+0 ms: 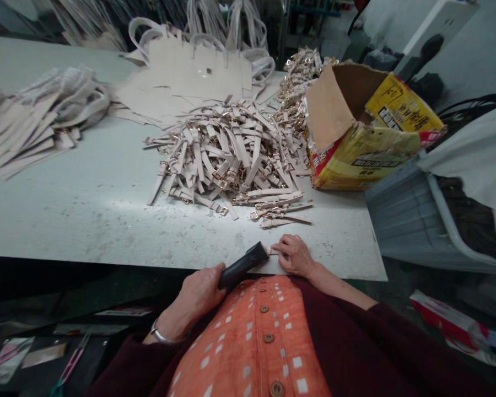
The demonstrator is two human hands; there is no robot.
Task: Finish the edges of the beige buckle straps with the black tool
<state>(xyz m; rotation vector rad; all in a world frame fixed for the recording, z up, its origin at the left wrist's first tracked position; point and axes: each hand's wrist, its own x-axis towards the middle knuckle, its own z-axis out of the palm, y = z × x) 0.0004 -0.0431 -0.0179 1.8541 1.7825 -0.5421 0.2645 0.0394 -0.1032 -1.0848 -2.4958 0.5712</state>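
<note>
Two hands at the near edge of the counter (pixel 107 226), seen from where I stand. Left hand (pixel 202 293): fingers curled round the grip of a black tool (pixel 243 266), which slants away from them toward the other hand. Right hand (pixel 295 255): fingers bent and drawn narrow, apparently pinching a pale strip (pixel 274 252); its short visible end lies between those fingertips and the tool's head. Contact of tool and strip: cannot tell; they are close at the least.

Surroundings: a few buckled straps (pixel 283 214) lie just beyond the right fingers, with a strap heap (pixel 227 154) farther out behind them. Yellow carton (pixel 355 160) stands beyond and to the right of the same fingers.

Technique, my judgement: the right fingers do best holding the strip steady, tips kept back from the tool's head. Left fingers want a firm, even grip, so that the tool meets the strip squarely. Likely fault: a strip this small could twist under a slack pinch. Likely hazard: a slip of the tool would run straight at the right fingertips. Tool's working end too small to read.
</note>
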